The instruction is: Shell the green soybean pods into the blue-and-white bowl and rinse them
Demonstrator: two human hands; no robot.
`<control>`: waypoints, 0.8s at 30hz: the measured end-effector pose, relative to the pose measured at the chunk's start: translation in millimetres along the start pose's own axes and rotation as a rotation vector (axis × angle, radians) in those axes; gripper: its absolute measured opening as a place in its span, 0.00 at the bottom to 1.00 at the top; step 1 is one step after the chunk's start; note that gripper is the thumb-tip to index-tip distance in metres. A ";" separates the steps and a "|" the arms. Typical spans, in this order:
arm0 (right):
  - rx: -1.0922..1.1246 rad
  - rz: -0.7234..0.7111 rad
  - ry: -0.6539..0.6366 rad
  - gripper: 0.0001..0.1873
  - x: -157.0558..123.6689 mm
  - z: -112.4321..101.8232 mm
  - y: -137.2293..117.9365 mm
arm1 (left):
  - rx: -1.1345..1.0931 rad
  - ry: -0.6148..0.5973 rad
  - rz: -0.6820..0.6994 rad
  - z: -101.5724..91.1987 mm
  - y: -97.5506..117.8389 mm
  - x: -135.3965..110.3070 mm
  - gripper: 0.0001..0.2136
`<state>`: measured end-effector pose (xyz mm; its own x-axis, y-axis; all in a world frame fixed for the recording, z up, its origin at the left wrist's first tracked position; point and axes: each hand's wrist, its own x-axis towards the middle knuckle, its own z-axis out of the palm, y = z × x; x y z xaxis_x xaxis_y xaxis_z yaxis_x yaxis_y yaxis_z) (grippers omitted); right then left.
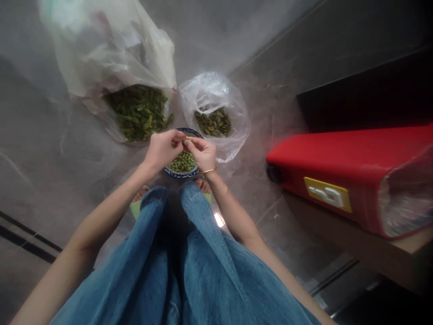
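Observation:
My left hand [163, 148] and my right hand [203, 152] meet above a blue-rimmed bowl [176, 173] of shelled green beans [183, 161] on the floor. Both hands are closed in a pinch on one small pod [186, 139] held between them. A gold bangle [208, 170] circles my right wrist. A large plastic bag [111, 58] with green pods [138, 112] lies at the far left. A smaller clear bag [233, 135] with darker pod pieces [214, 123] lies just beyond the bowl on the right.
My legs in blue jeans [189, 262] fill the lower middle, and my feet in green sandals [135, 206] flank the bowl. A red box [341, 158] with a yellow label rests on a low wooden ledge [389, 262] at right. The floor is grey tile [40, 149].

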<state>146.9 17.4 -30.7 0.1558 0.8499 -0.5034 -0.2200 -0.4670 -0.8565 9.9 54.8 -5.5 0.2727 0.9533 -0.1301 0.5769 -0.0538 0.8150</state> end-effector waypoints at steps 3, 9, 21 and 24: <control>-0.034 -0.020 -0.057 0.15 0.0 -5.3 -2.8 | -0.208 -0.082 -0.165 -6.4 -5.3 4.8 0.08; 0.038 0.029 -0.156 0.16 -0.4 -7.3 -6.7 | -0.395 -0.184 -0.236 -8.5 -14.0 6.1 0.07; 0.238 0.335 -0.097 0.07 0.8 -2.1 -8.3 | 0.352 0.104 0.386 6.9 0.1 -18.5 0.07; 0.322 0.379 -0.123 0.06 0.0 -1.6 -9.2 | 0.443 0.117 0.475 6.9 -4.4 -16.9 0.08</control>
<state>150.4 21.3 -23.0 -0.1029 0.6673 -0.7377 -0.5277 -0.6653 -0.5281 8.1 36.8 -10.9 0.5047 0.8202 0.2694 0.6834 -0.5703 0.4558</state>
